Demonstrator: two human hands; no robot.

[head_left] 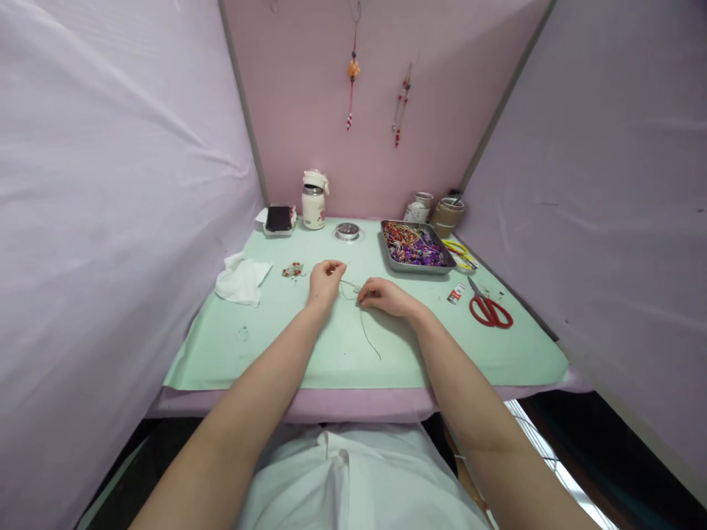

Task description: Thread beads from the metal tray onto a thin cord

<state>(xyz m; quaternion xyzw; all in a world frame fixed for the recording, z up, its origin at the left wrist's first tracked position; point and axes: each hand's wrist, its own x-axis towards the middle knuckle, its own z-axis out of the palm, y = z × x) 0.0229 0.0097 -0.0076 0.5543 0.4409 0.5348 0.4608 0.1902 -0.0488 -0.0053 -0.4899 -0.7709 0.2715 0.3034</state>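
My left hand (328, 280) is closed in a pinch on a thin dark cord, over the middle of the green-covered table (287, 346). Just to its right, my right hand (384, 296) also pinches the cord with thumb and forefinger. Between the two hands the cord makes a small loop, with a small pale piece beside it that is too small to name. A loose tail of the cord (369, 338) hangs from my right hand and lies towards the table's front edge. A little cluster of red and green beads (292, 270) rests left of my left hand.
A metal tray (423, 269) of colourful beads and strings stands back right. Red-handled scissors (490, 309), a lighter (456, 294) and yellow-handled pliers (457, 249) lie right. Behind are a thread spool (347, 231), a white bottle (314, 206) and a phone (280, 218); a white cloth (241, 280) lies left.
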